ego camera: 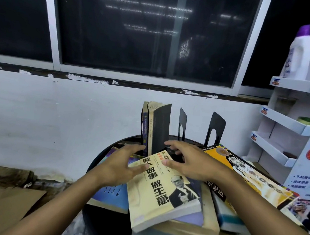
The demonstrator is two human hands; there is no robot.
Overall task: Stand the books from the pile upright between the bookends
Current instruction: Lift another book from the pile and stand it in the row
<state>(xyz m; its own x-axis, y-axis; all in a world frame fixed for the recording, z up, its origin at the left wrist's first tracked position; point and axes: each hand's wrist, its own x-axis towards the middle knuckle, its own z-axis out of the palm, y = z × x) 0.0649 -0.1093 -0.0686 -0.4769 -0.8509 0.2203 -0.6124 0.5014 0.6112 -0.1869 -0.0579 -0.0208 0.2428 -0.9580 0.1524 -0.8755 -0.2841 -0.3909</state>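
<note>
**A:** Where is your next book?
**B:** The cream book tops the pile on the worktop, just in front of the upright books. Your left hand and right hand are spread over its far end, gripping nothing.
**A:** How will it handle?
**B:** It's a thick paperback, probably floppy and slick. Take it by spine and fore-edge.
**A:** Is anything hidden?
**B:** Two bookends stand free. You can't see what props the upright books' left side.

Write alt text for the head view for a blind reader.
The left hand and right hand reach over a cream paperback topping a pile of books on a round black table. Behind, two books stand upright beside two black bookends, below a dark window.
</note>
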